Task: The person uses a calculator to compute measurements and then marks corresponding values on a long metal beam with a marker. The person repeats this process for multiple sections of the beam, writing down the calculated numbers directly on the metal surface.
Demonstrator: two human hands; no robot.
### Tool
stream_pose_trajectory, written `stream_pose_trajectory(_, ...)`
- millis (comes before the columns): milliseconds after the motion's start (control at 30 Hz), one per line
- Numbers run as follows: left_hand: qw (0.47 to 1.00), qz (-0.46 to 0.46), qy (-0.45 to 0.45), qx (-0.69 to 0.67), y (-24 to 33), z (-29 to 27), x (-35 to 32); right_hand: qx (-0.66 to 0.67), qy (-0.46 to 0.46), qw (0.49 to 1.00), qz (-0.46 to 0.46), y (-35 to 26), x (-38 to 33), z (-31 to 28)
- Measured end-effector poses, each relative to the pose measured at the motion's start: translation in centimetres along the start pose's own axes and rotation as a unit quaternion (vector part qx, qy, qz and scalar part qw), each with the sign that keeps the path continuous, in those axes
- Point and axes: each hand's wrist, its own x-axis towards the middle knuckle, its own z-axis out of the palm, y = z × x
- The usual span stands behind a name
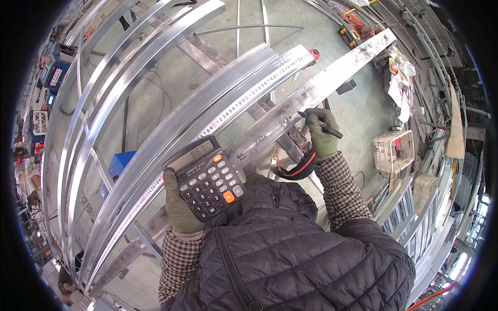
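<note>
My left hand (181,207), in a green glove, is closed around the edge of a black calculator (210,179) with a lit display and orange and grey keys. In my gloved right hand (322,136) is a black marker pen (329,128), its tip at the surface of a grey metal beam (316,90). Dark handwritten figures run along the beam beside the tip. A long measuring tape (244,98) lies stretched along a shiny metal profile left of the beam, and its red end (314,56) shows at the far end of that profile.
More long metal profiles (111,88) lie to the left across supports (207,54). A white plastic basket (392,151) stands at right, near papers (402,96). A blue box (122,166) sits under the profiles. A black-and-orange strap (295,170) hangs below my right hand.
</note>
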Motion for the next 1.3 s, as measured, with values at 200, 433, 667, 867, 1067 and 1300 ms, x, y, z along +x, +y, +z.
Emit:
stream_pose_trajectory(200, 0.998, -0.035, -0.055, 0.011, 0.7, -0.1, -0.3, 0.087, 0.031, 0.991, -0.094, -1.9, -0.9, 1.4)
stream_pose_trajectory(433, 0.995, -0.036, -0.090, 0.029, 1.2, 0.5, -0.5, 0.057, -0.092, 0.962, -0.250, -6.4, -5.4, 5.3)
stream_pose_trajectory(667, 0.993, -0.024, -0.105, 0.037, 3.1, 0.1, -1.7, 0.165, -0.180, 0.940, -0.237, -10.2, -11.0, 9.4)
stream_pose_trajectory(867, 0.997, -0.005, -0.062, 0.035, 4.0, -0.8, -2.3, 0.095, -0.210, 0.907, -0.353, -12.8, -12.6, 11.4)
stream_pose_trajectory(1067, 0.995, 0.005, -0.092, 0.030, 4.9, -0.9, -2.8, 0.065, -0.278, 0.872, -0.397, -13.7, -13.9, 12.1)
stream_pose_trajectory(1300, 0.996, 0.002, -0.092, 0.007, 5.1, -1.3, -2.8, -0.010, -0.296, 0.858, -0.420, -15.1, -13.9, 12.0)
